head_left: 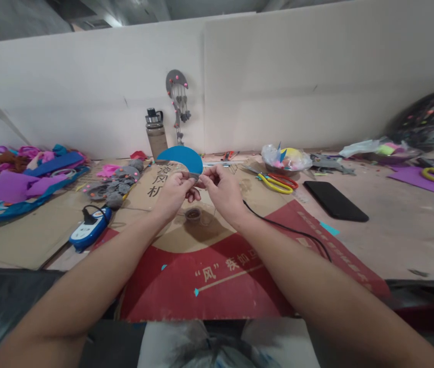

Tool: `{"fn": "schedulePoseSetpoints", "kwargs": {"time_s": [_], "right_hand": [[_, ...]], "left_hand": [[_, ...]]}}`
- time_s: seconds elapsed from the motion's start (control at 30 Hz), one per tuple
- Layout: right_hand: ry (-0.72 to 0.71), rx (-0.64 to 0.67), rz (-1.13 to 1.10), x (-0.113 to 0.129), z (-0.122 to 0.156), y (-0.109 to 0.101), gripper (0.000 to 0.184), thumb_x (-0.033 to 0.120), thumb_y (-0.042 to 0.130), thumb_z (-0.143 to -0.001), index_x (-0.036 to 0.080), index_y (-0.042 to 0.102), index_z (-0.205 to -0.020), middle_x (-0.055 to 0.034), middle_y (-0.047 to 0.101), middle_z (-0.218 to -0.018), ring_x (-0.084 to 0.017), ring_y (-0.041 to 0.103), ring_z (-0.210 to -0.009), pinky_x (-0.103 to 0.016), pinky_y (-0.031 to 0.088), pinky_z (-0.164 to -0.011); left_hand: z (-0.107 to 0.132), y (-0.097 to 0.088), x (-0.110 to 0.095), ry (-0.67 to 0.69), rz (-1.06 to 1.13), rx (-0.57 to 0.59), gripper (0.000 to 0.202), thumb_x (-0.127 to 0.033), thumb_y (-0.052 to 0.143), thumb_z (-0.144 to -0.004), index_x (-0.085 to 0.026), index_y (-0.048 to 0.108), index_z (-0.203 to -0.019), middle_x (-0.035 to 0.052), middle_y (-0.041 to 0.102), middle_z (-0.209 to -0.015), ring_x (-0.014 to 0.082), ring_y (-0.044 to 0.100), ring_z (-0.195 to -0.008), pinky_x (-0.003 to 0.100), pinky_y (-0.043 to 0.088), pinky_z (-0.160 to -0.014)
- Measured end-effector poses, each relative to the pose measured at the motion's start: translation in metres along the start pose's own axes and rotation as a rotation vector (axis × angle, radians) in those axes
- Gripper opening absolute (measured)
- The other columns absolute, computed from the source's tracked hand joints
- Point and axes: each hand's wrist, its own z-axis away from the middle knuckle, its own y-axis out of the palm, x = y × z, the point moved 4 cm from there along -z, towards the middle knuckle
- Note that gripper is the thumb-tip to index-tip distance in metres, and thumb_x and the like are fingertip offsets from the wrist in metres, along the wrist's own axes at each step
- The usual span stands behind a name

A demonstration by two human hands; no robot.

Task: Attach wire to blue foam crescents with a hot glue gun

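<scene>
A blue crescent-shaped piece point(183, 156), which looks like felt, stands up over the cardboard in front of me. My left hand point(174, 193) pinches its lower end between thumb and fingers. Close beside it on the right, my right hand point(224, 190) has its fingertips pressed together near that same end. Whatever is between the right fingertips is too small to make out. Below both hands sits a small round clear container point(192, 214) with something dark in it.
Red and brown cardboard point(155, 291) covers the table's front. Felt scraps point(17, 186) and a power strip point(91, 229) lie left. A bottle point(156, 135) stands behind. To the right are yellow-handled scissors point(275, 184), a black phone point(335, 201) and a black cable point(289, 228).
</scene>
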Motion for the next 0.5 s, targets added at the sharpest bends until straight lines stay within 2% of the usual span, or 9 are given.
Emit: {"fn": "schedulePoseSetpoints", "kwargs": {"time_s": [0.23, 0.5], "right_hand": [[0.039, -0.018, 0.001, 0.0003, -0.0026, -0.0031, 0.012, 0.029, 0.052, -0.081, 0.020, 0.050, -0.074, 0.0032, 0.048, -0.065, -0.010, 0.041, -0.058, -0.026, 0.035, -0.058], [0.154, -0.020, -0.118, -0.0033, -0.0051, -0.0021, 0.011, 0.026, 0.051, -0.080, 0.019, 0.048, -0.072, 0.0041, 0.046, -0.064, -0.009, 0.041, -0.059, -0.024, 0.035, -0.056]], "left_hand": [[0.0020, 0.0053, -0.0026, 0.012, 0.015, 0.008, 0.012, -0.021, 0.059, -0.079, -0.014, 0.050, -0.084, 0.0049, 0.066, -0.072, 0.0095, 0.057, -0.048, 0.022, 0.035, -0.044], [0.0045, 0.0089, -0.0041, -0.015, 0.044, -0.003, 0.016, -0.023, 0.061, -0.079, -0.014, 0.049, -0.087, 0.0052, 0.067, -0.074, 0.0097, 0.058, -0.049, 0.022, 0.035, -0.043]]}}
